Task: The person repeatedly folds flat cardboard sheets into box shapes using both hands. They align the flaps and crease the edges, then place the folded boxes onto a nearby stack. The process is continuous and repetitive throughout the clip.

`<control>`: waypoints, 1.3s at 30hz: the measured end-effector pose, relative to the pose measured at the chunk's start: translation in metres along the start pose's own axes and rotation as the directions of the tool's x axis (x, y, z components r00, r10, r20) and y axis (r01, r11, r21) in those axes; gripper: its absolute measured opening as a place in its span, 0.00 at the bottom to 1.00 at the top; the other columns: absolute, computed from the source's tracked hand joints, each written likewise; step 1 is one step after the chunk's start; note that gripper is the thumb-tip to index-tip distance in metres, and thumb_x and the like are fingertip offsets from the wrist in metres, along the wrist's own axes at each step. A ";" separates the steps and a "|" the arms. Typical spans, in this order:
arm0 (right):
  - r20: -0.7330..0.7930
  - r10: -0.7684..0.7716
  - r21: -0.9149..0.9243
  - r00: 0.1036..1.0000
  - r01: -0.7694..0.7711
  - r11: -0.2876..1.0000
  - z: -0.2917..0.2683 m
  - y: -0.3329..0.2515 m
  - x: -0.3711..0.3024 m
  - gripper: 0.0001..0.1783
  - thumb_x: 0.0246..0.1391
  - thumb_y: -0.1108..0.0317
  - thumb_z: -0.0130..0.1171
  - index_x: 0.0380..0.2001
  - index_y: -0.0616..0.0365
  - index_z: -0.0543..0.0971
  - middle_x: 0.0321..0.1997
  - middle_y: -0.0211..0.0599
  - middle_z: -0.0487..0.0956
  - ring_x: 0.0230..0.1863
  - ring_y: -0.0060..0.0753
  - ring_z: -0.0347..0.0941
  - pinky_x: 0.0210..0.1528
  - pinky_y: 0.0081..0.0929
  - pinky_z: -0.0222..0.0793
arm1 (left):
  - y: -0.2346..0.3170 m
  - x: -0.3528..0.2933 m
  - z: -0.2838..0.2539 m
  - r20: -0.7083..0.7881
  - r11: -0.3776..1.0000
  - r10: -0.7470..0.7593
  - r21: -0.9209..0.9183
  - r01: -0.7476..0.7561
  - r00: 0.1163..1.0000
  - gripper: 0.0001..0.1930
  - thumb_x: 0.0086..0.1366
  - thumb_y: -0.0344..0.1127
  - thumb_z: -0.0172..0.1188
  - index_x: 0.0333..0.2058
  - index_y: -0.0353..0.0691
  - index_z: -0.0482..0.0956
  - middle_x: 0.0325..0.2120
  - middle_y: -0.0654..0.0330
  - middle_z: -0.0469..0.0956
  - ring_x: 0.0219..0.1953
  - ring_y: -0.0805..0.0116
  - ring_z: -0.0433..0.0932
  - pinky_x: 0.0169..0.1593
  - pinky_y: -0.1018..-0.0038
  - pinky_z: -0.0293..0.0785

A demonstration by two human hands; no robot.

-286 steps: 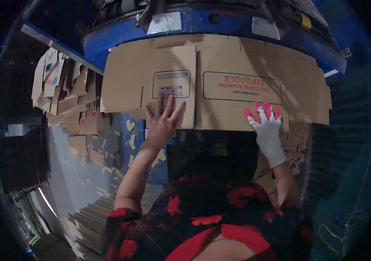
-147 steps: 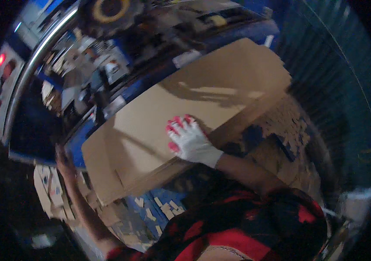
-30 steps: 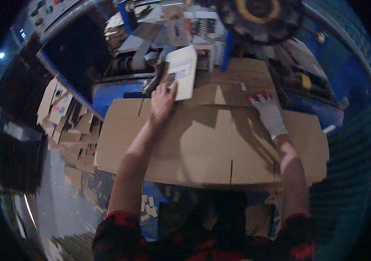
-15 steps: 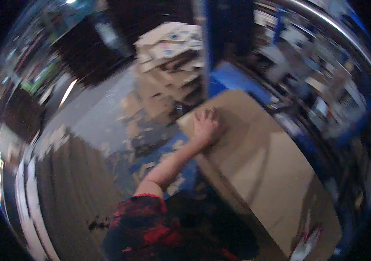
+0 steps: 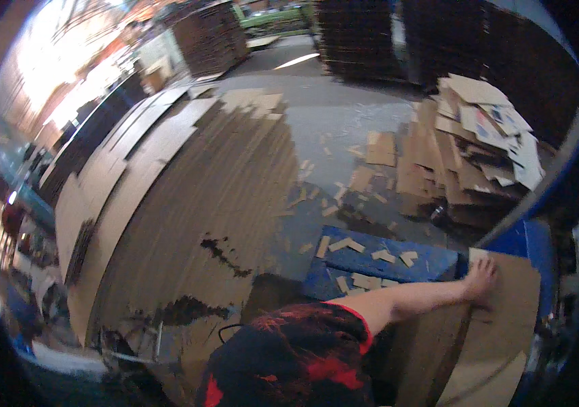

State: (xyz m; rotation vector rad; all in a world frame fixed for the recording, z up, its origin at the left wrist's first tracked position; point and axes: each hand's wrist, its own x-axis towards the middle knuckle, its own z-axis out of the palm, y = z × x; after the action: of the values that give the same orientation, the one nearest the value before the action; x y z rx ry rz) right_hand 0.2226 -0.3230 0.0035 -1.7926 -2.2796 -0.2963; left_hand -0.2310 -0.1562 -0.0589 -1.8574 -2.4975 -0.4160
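My left hand (image 5: 481, 281) lies on the far end of a brown cardboard sheet (image 5: 500, 339) at the right, palm down with its fingers stretched out over the surface. The sheet looks to be the top of a pile, whose side (image 5: 428, 353) shows below my forearm. My left arm reaches rightward from a dark and red short sleeve (image 5: 303, 346). My right hand is outside the picture.
Large rows of stacked cardboard (image 5: 201, 203) fill the left. Cardboard offcuts lie on a blue platform (image 5: 425, 261). Beyond it stands a messy heap of cardboard scraps (image 5: 438, 156). Tall dark stacks (image 5: 357, 41) rise at the back, and a blue post (image 5: 540, 176) stands at the right.
The view has swung left, so the cardboard sheet and my left hand now appear farther right. That hand still rests on the sheet. The machinery at the right has mostly left the picture.
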 end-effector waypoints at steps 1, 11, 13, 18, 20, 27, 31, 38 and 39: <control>-0.001 -0.046 0.034 0.999 0.046 0.998 0.004 -0.021 0.015 0.35 0.52 0.61 0.58 0.62 0.56 0.61 0.63 0.59 0.62 0.61 0.62 0.59 0.60 0.52 0.58 | 0.003 -0.001 -0.009 0.035 0.998 0.030 0.053 -0.032 0.999 0.48 0.46 0.67 0.59 0.59 0.39 0.64 0.60 0.42 0.58 0.62 0.40 0.53 0.60 0.44 0.49; -0.023 -0.528 0.284 0.849 0.512 0.811 0.029 -0.210 0.130 0.34 0.52 0.63 0.59 0.61 0.57 0.62 0.61 0.56 0.63 0.60 0.57 0.61 0.60 0.49 0.59 | 0.030 0.025 -0.006 -0.205 0.931 0.035 -0.348 -0.106 0.978 0.23 0.62 0.41 0.46 0.55 0.41 0.68 0.56 0.49 0.63 0.59 0.45 0.59 0.55 0.44 0.60; -0.021 -0.563 0.299 0.826 0.543 0.785 0.028 -0.227 0.131 0.34 0.51 0.63 0.59 0.61 0.58 0.62 0.61 0.55 0.64 0.60 0.56 0.61 0.59 0.48 0.60 | 0.027 0.028 0.004 -0.278 0.946 -0.125 -0.322 0.030 0.953 0.23 0.62 0.40 0.46 0.55 0.39 0.67 0.55 0.50 0.64 0.59 0.47 0.59 0.55 0.46 0.62; 0.013 -0.546 0.309 0.838 0.516 0.799 0.029 -0.236 0.134 0.33 0.51 0.64 0.59 0.60 0.58 0.62 0.61 0.53 0.65 0.59 0.53 0.62 0.59 0.46 0.60 | -0.037 0.009 -0.006 0.181 0.842 -0.236 -0.452 0.294 0.955 0.21 0.62 0.38 0.46 0.52 0.34 0.68 0.54 0.49 0.64 0.58 0.51 0.61 0.52 0.53 0.66; 0.023 -0.537 0.310 0.844 0.504 0.806 0.026 -0.232 0.129 0.33 0.51 0.65 0.59 0.60 0.58 0.62 0.60 0.53 0.65 0.59 0.52 0.62 0.59 0.45 0.61 | -0.041 0.004 -0.008 0.138 0.872 -0.250 -0.398 0.285 0.958 0.21 0.62 0.38 0.46 0.52 0.34 0.68 0.53 0.49 0.64 0.57 0.51 0.61 0.51 0.54 0.66; 0.054 -0.456 0.322 0.888 0.417 0.850 0.022 -0.216 0.122 0.33 0.51 0.66 0.60 0.60 0.59 0.62 0.60 0.51 0.66 0.58 0.48 0.63 0.59 0.43 0.62 | -0.029 -0.014 -0.057 0.024 0.931 -0.230 -0.284 0.227 0.973 0.26 0.54 0.42 0.58 0.50 0.35 0.67 0.48 0.52 0.64 0.52 0.54 0.62 0.49 0.59 0.65; 0.056 -0.459 0.328 0.887 0.417 0.847 0.019 -0.213 0.118 0.33 0.51 0.67 0.60 0.59 0.60 0.63 0.59 0.49 0.67 0.58 0.46 0.64 0.58 0.41 0.62 | -0.028 -0.001 -0.049 -0.186 0.862 -0.298 -0.474 0.180 0.936 0.37 0.42 0.42 0.73 0.51 0.39 0.66 0.49 0.54 0.64 0.53 0.53 0.62 0.51 0.59 0.64; 0.067 -0.329 0.288 0.942 0.298 0.910 0.011 -0.177 0.099 0.32 0.51 0.68 0.61 0.59 0.61 0.63 0.59 0.47 0.68 0.57 0.43 0.65 0.58 0.39 0.63 | 0.019 -0.022 -0.030 0.018 -0.170 -0.112 -0.985 -0.001 0.993 0.32 0.56 0.28 0.63 0.57 0.38 0.57 0.51 0.51 0.70 0.44 0.56 0.73 0.45 0.62 0.69; 0.065 -0.328 0.291 0.942 0.296 0.910 0.008 -0.170 0.093 0.32 0.51 0.68 0.61 0.59 0.61 0.63 0.58 0.47 0.68 0.57 0.42 0.65 0.58 0.39 0.63 | 0.015 -0.022 -0.003 0.030 -0.077 -0.099 -0.997 0.023 0.995 0.31 0.57 0.28 0.61 0.57 0.38 0.57 0.51 0.52 0.70 0.45 0.57 0.73 0.45 0.62 0.70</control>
State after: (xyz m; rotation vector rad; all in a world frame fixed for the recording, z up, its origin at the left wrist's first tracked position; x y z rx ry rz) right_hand 0.0353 -0.2743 0.0209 -1.3367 -2.5375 0.0770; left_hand -0.2111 -0.1734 -0.0565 -1.6002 -2.0683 -3.0323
